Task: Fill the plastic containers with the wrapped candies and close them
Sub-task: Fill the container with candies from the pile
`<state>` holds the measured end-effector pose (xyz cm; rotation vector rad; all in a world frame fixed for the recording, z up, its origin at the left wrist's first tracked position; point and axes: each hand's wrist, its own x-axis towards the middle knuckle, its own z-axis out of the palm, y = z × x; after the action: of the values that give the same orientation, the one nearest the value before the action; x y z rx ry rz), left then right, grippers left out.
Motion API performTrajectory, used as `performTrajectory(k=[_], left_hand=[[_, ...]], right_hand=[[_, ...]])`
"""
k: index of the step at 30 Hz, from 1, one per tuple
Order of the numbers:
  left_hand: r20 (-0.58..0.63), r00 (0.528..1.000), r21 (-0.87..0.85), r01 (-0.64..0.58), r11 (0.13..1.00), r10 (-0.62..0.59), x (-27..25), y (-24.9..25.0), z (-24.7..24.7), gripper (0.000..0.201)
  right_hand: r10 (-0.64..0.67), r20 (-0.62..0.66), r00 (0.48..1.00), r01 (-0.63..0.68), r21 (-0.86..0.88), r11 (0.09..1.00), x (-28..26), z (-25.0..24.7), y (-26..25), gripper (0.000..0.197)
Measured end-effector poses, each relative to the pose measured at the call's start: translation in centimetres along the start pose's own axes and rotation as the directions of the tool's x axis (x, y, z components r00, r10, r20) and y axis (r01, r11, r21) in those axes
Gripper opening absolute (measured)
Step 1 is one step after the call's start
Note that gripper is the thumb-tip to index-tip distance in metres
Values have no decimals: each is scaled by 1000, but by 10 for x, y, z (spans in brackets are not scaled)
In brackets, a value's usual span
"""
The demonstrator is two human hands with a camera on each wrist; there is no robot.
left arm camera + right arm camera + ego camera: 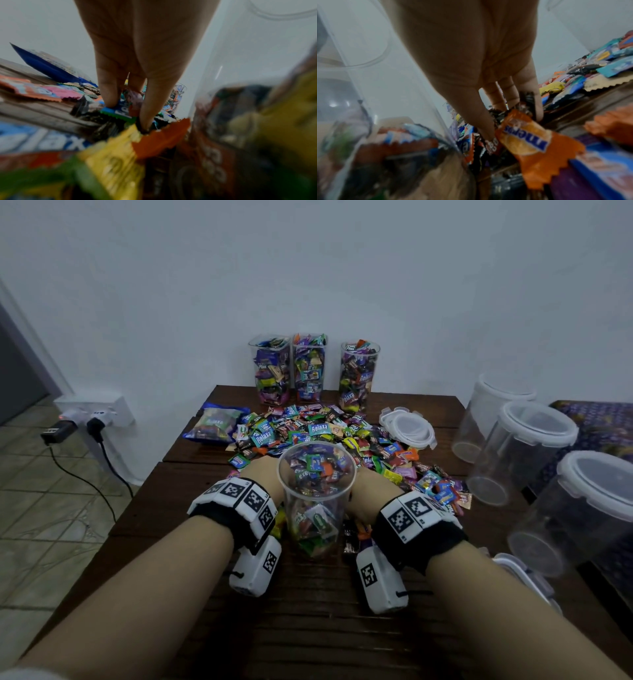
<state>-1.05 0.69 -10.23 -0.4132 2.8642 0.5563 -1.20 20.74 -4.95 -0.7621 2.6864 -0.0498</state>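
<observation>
While raking sweets inward, left hand (pixel 137 54) and right hand (pixel 471 54) are flanking the container (pixel 315 498), fingers (pixel 147 108) straight and slightly apart, digging into the candies (pixel 325 429) to scoop.

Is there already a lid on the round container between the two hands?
No, the round container has an open rim, with candies visible inside.

A round clear plastic cup (pixel 317 491) is standing near on the dark wooden table (pixel 308 628), with the spread of wrapped candies (pixel 342 433) lying behind it. Three filled clear containers (pixel 308 368) are standing farthest, three empty lidded tubs (pixel 534 446) at right.
</observation>
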Motion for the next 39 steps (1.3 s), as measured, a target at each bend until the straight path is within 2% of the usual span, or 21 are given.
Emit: performTrajectory(k=[1,4,6,8,10,12,14,18,22,24,26,29,35,39], left_hand=[[26,1000,81,-15,997,13,-6,5,-6,13],[39,999,170,6,985,-12,-23,18,-22,26],[48,998,217,-42,975,32,-34,23,-29,25],[-14,995,263,-91,961,98,-42,24,-31,24],[-122,983,276,-102,956,140,-50,26,-37,25],[-201,966,277,-107,955,166,-58,30,-45,26],[-225,959,233,-119,965,173,-67,33,-50,26],[-316,933,-18,-186,982,171,-83,34,-60,17],[-424,900,-202,-207,957,105,-95,35,-68,10],[-463,883,-288,-226,931,71,-100,34,-73,8],[-495,868,-354,-242,903,39,-105,34,-78,7],[-552,834,-410,-282,867,10,-114,35,-86,7],[-590,807,-468,-353,810,11,-124,39,-96,6],[-604,797,-482,-391,784,26,-129,44,-97,5]], right_hand=[[-4,-18,1000,5,10,1000,0,0,2,19],[5,-56,998,-2,63,998,-7,-3,2,11],[24,-89,996,-15,98,995,-14,-5,1,24],[34,-113,993,-19,134,991,-21,-8,3,21],[35,-138,990,-9,184,983,-23,-10,6,8],[54,-163,985,-14,237,971,-26,-13,8,12],[77,-186,980,-22,283,959,-30,-14,10,17],[97,-231,968,-15,333,943,-37,-18,13,17],[114,-315,942,11,369,929,-42,-26,18,8],[129,-371,919,38,410,911,-46,-31,20,16],[149,-421,895,72,465,882,-50,-39,22,14],[166,-494,853,122,499,858,-56,-50,23,12],[160,-660,734,268,498,825,-69,-77,15,20],[114,-712,693,360,479,801,-79,-89,2,23]])
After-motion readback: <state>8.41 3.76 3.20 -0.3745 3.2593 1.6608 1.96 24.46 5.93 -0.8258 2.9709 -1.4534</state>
